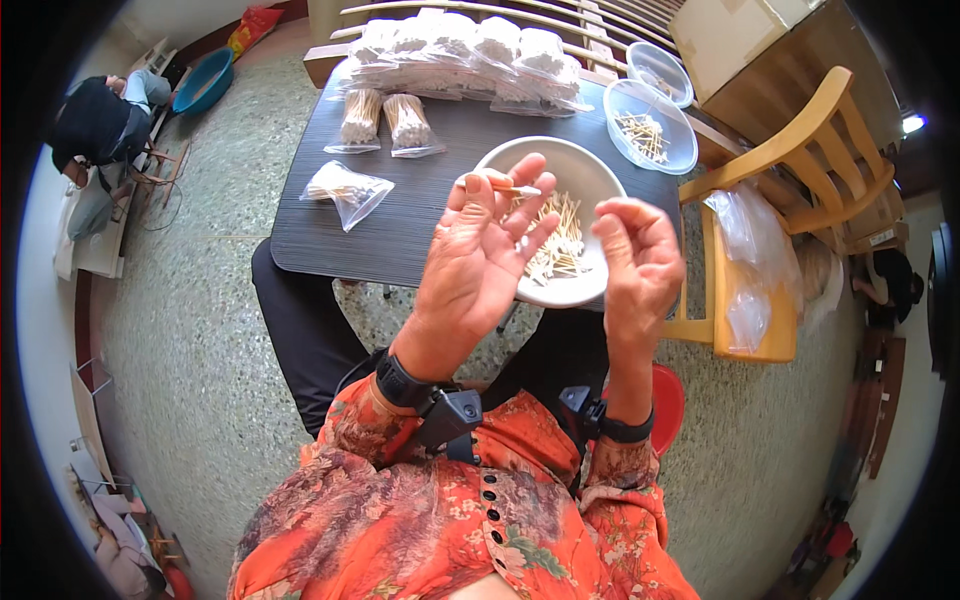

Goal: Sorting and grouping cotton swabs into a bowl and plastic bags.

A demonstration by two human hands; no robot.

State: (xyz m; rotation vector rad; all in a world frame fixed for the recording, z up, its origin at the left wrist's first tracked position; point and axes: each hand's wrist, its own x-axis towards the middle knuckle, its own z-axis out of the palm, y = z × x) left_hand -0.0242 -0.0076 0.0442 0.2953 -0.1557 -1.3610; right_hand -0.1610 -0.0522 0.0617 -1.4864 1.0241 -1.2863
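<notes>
My left hand (462,262) is raised over the near left side of a white bowl (592,292), palm turned up. Its thumb and forefinger pinch a cotton swab (518,190), while the other fingers are loosely spread. Many loose wooden-stick cotton swabs (558,245) lie jumbled in the bowl. At the bowl's right rim is my right hand (640,262), thumb and fingertips drawn together; whatever they may hold is too small to see. Left of the bowl, a small clear bag of swabs (345,190) lies on the dark table (350,250).
Two bundled bags of swabs (408,122) stand before a long pile of filled bags (450,55). Clear plastic tubs (650,125) sit at the table's right, one holding swabs. A wooden chair (765,335) bears plastic bags (745,235). Another person (105,125) sits far left.
</notes>
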